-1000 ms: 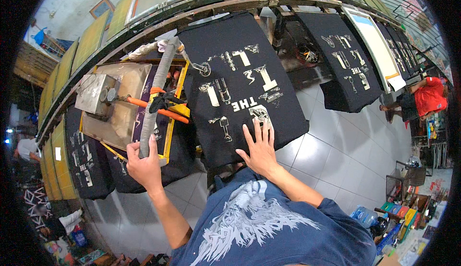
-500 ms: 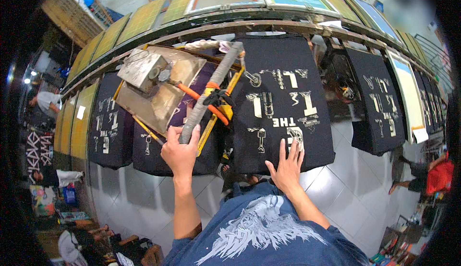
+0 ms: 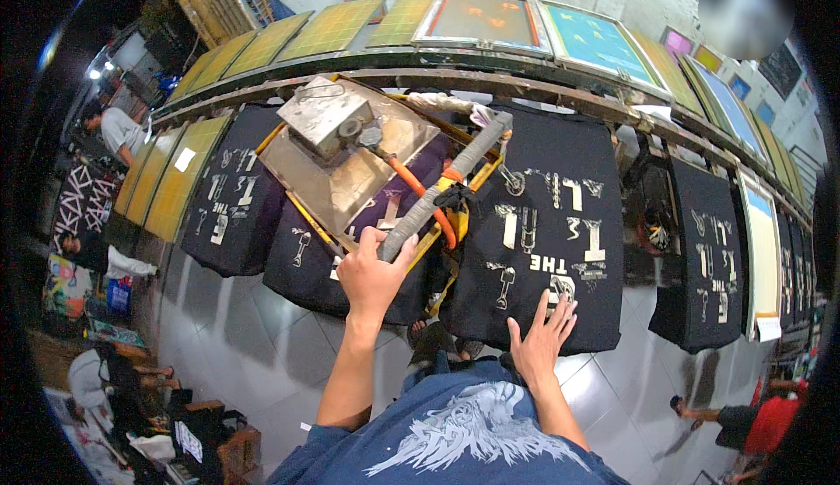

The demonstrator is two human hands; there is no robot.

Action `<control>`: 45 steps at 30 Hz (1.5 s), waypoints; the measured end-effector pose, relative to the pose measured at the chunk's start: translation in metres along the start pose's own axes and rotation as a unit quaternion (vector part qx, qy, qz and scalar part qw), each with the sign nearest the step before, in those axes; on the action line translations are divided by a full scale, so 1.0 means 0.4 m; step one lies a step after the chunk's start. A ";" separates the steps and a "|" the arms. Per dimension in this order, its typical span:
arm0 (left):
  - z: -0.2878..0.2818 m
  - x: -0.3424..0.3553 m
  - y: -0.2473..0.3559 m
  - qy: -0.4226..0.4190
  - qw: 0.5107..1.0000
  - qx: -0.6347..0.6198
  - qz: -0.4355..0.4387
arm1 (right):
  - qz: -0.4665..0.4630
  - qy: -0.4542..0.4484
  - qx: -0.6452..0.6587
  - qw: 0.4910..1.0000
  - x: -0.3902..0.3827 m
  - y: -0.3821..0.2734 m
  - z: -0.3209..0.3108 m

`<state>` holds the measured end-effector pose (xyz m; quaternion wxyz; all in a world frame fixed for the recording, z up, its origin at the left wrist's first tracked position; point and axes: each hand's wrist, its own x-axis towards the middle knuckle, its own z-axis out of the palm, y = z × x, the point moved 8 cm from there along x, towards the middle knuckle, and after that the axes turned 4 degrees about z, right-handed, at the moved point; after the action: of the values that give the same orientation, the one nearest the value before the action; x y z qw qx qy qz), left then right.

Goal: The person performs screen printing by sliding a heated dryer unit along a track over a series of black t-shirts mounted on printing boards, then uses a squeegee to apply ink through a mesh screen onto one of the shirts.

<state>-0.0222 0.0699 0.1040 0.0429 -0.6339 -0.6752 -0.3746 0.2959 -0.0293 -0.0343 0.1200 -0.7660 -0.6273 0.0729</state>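
My left hand (image 3: 367, 279) is closed around the lower end of a grey tape-wrapped handle bar (image 3: 420, 214). That bar belongs to a portable heat dryer (image 3: 324, 122) with a metal box, flared hood, orange hose and yellow frame. The dryer sits over a black T-shirt (image 3: 289, 279) and hides much of its print. To its right lies another black T-shirt (image 3: 481, 310), flat, with a pale printed design. On the near part of that design my right hand (image 3: 541, 340) rests with its fingers spread, holding nothing.
Further black printed shirts (image 3: 229, 183) lie along the row on both sides. Behind stands a rack of print screens (image 3: 477, 25), and another screen (image 3: 764, 249) leans at the right. Other people are nearby: one in a pale shirt (image 3: 122, 135), one in red (image 3: 770, 419).
The head view has turned, so the scene sits further right and tilts differently. My left hand keeps its hold on the handle; my right hand stays on the shirt. The person in red has shifted.
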 end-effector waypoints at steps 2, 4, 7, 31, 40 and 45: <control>0.002 0.000 -0.008 -0.009 1.000 0.007 -0.008 | -0.006 -0.016 0.021 1.000 0.005 -0.007 0.001; 0.004 -0.001 -0.006 -0.031 0.999 0.008 -0.021 | -0.012 -0.020 0.029 0.999 0.002 0.000 0.011; -0.003 0.000 -0.001 -0.024 1.000 -0.009 -0.014 | 0.003 -0.019 0.015 1.000 0.000 0.012 0.025; -0.021 0.003 0.008 0.024 1.000 -0.003 0.008 | -0.403 0.152 0.294 0.853 0.599 -0.560 -0.345; -0.014 0.000 -0.003 0.036 0.999 -0.013 0.010 | -0.364 0.169 0.303 0.864 0.667 -0.529 -0.196; -0.022 -0.001 0.013 0.045 0.999 -0.005 0.015 | -0.340 0.042 0.211 0.915 0.684 -0.577 -0.204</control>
<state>-0.0213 0.0644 0.1124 0.0758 -0.6262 -0.6614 -0.4058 0.1548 0.2734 0.1181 0.3230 -0.4659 -0.8141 0.1259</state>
